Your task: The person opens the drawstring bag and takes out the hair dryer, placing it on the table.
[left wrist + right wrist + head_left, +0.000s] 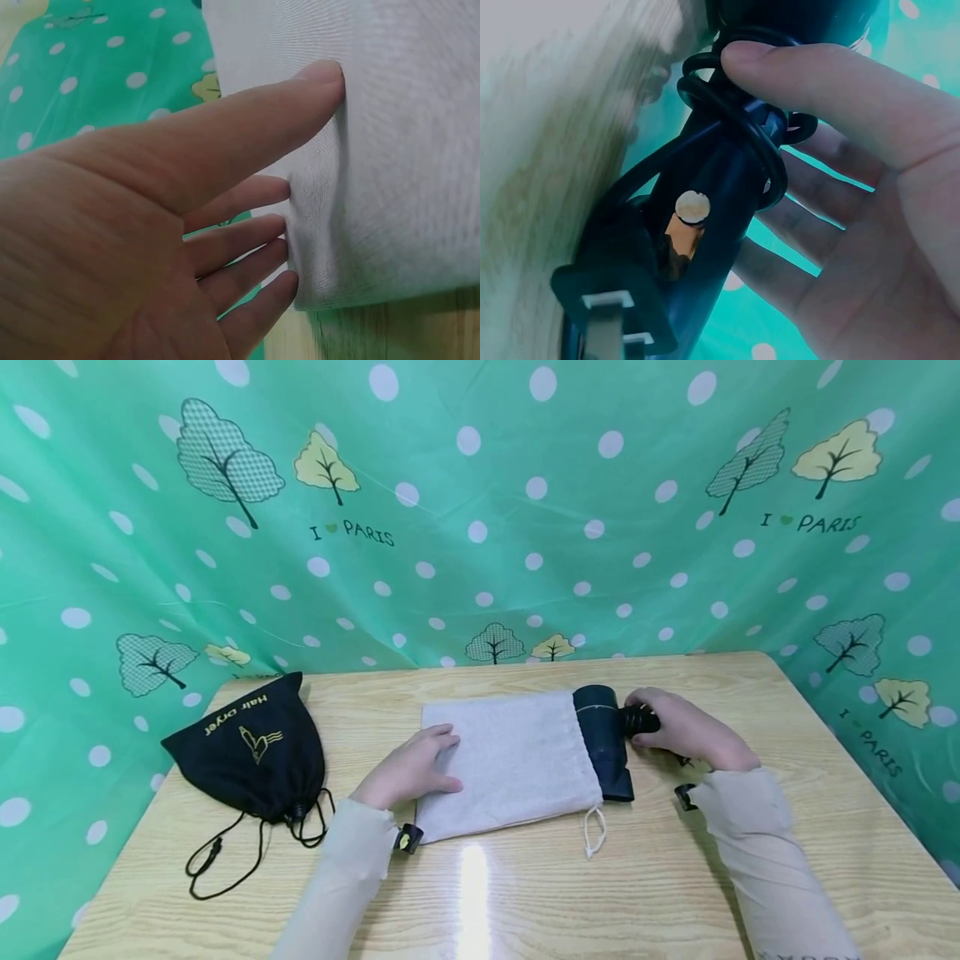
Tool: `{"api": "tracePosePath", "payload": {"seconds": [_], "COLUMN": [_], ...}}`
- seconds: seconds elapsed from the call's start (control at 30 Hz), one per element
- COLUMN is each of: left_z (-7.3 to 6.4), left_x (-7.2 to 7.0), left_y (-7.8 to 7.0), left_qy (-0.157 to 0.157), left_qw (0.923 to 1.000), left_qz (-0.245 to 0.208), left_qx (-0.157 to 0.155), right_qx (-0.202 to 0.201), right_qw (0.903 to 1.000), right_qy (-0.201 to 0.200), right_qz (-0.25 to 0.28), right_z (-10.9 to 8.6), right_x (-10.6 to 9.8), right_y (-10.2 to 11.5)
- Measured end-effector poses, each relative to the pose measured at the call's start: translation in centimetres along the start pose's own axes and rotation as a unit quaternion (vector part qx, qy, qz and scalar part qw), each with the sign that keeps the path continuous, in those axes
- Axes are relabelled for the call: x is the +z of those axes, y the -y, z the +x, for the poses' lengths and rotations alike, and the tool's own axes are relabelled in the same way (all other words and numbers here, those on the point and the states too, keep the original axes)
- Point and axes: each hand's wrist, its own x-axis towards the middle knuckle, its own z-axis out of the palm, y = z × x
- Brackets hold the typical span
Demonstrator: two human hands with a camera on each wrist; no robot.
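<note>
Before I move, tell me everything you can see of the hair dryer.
The hair dryer is dark, smooth and plastic-looking, lying on the table at the mouth of the pale drawstring bag; whether any of it sits inside is unclear. Its handle, pointing right, bears a pale round spot and is wrapped in loops of black cord; a plug with metal prongs shows beside it. The right hand holds the handle, thumb on the cord.

Left hand, thumb and fingertips against pale fabric; dotted green cloth beyond.
</note>
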Motion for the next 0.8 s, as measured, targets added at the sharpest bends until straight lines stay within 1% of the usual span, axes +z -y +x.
{"api": "tracePosePath", "payload": {"seconds": [0.2, 0.27, 0.47, 0.63, 0.73, 0.8], "left_z": [-0.1, -0.1, -0.3, -0.6, -0.5, -0.4], "left_x": [-0.2, -0.2, -0.3, -0.3, -0.1, 0.0], "left_y": [0.1, 0.0, -0.6, -1.3, -1.4, -1.5], "left_qy": [0.005, 0.004, -0.012, -0.016, -0.005, 0.007], "left_qw": [1.0, 1.0, 0.9998, 0.9998, 0.9999, 0.9999], "left_qz": [-0.003, -0.001, 0.017, 0.011, 0.013, 0.008], "left_qx": [-0.001, -0.006, -0.006, -0.006, -0.001, -0.002], "right_qx": [0.007, 0.011, 0.011, 0.003, 0.003, 0.003], "right_qw": [1.0, 0.9999, 0.9999, 0.9998, 0.9998, 0.9998], "right_qy": [-0.002, -0.002, 0.004, 0.008, 0.008, 0.008], "right_qz": [-0.002, 0.0, 0.012, 0.017, 0.019, 0.02], "right_z": [-0.4, -0.6, -0.6, -0.5, -0.7, -0.8], "right_x": [-0.4, -0.6, -0.7, -0.7, -0.8, -0.8], "right_y": [-0.6, -0.7, -0.5, -0.2, -0.6, -0.9]}}
